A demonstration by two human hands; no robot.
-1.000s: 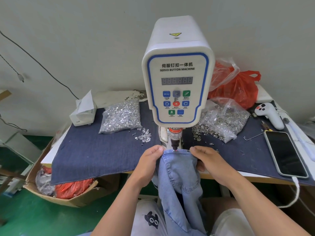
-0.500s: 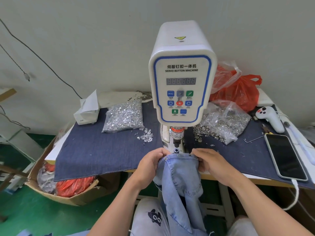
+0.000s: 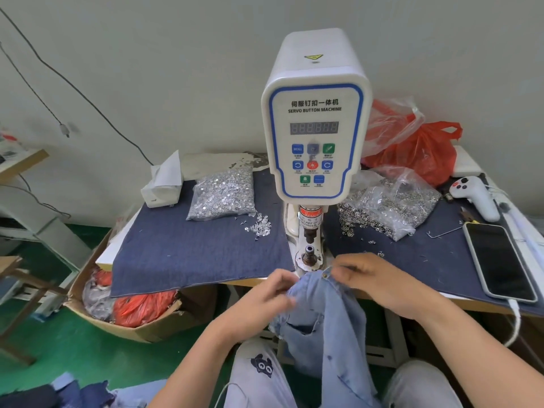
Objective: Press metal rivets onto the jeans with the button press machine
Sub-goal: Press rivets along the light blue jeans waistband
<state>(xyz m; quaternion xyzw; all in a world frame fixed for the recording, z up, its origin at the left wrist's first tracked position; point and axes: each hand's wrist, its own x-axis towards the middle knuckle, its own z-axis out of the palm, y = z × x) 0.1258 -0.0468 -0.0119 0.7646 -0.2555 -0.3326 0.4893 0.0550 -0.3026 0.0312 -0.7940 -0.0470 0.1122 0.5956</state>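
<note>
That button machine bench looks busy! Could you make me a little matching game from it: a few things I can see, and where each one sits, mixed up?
Things:
1. phone
2. tissue box
3. red plastic bag
4. jeans

Places:
A. behind the machine, on its right side, by the wall
B. far right of the bench, screen up, cable plugged in
C. held in both hands just in front of the machine's die
D. back left corner of the dark denim mat

Pairs: 1-B, 2-D, 3-A, 4-C
</note>
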